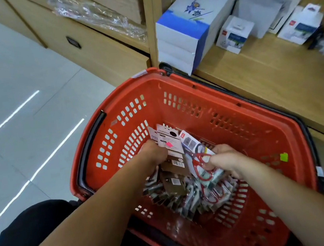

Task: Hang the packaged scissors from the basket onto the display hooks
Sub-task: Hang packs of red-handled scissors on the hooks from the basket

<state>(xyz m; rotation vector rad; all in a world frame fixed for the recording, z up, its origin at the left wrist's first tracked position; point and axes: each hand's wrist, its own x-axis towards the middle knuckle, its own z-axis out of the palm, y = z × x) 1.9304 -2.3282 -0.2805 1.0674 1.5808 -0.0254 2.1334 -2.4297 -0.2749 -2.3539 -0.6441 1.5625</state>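
A red plastic basket (pixel 226 101) with black handles sits below me, its bottom covered by several packaged scissors (pixel 190 200). My left hand (pixel 153 152) reaches in and grips a stack of brown and white carded packs (pixel 169 142), held upright. My right hand (pixel 224 160) pinches a pack of red-handled scissors (pixel 200 159), lifted a little above the pile. More red-handled packs (pixel 216 193) lie under it. No display hooks are in view.
A wooden shelf (pixel 271 78) runs along the right, carrying a blue-and-white box (pixel 191 25) and small white product boxes (pixel 234 33). Wooden drawers (pixel 92 49) and crumpled clear plastic (pixel 97 13) sit at the back. Grey tiled floor (pixel 7 92) lies to the left.
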